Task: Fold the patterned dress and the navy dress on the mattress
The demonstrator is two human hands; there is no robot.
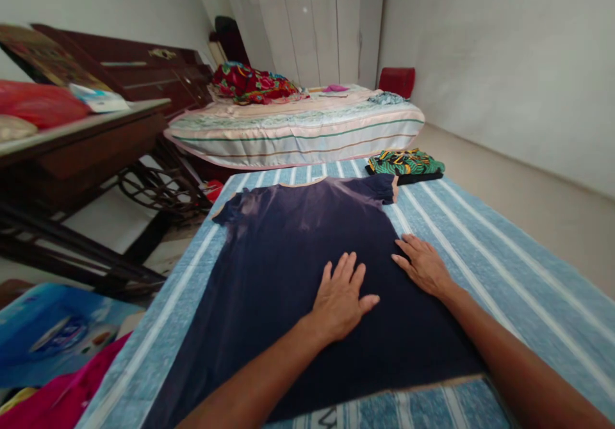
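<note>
A dark navy short-sleeved shirt lies spread out on a blue and white striped cloth, its neckline away from me and its hem toward me. Paler, faded patches mark the shoulders, and the sleeve cuffs are light tan. My left hand rests flat on the middle of the shirt with its fingers spread. At the shirt's right side edge lies my right hand, fingers stretched out and touching the fabric. Neither hand grips anything.
Folded green, black and yellow garments sit at the cloth's far right corner. Beyond stands a bed with a red floral blanket. A sewing machine table is on the left, above a blue box and pink fabric.
</note>
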